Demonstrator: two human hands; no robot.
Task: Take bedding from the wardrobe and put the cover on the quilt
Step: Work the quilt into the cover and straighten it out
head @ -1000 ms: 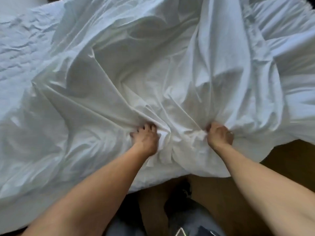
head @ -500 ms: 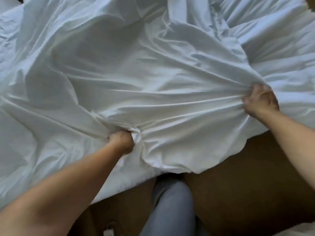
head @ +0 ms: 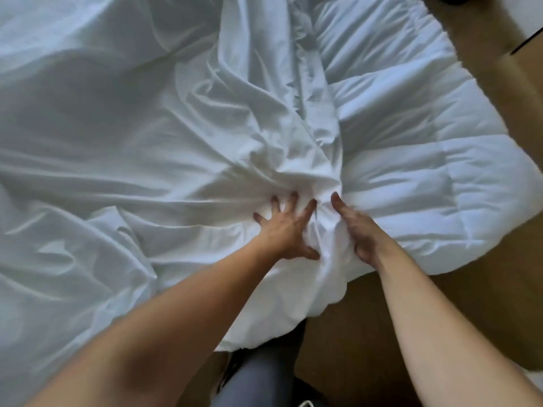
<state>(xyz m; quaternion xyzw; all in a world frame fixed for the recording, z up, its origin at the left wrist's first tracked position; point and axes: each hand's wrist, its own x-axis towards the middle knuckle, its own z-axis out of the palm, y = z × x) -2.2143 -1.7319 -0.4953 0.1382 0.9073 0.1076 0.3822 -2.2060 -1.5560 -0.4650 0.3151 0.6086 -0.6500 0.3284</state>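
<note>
White cotton fills most of what you see: one cover [head: 132,142], thin and heavily creased, spreads from the far left to the middle, and one padded quilt [head: 426,160] with stitched panels lies uncovered on the right. The cover's gathered folds run in a ridge from the far edge down to your hands, and they overlap the left side of the quilt. What carries the bedding is hidden beneath it.

Both of your hands meet at the near end of that ridge, close together. Your left hand [head: 286,227] lies flat on the cover with four fingers and the thumb splayed, pressing the cloth down. Your right hand [head: 360,230] sits just beside it, with its fingers curled round a bunched fold of the cover and its thumb pointing away from you. Two bare forearms reach in from the near edge.

Brown wooden floor [head: 382,318] shows along the right side and near edge of the bedding, and the quilt's near right corner lies over it. One leg [head: 261,374] in grey cloth shows below, between your arms.
</note>
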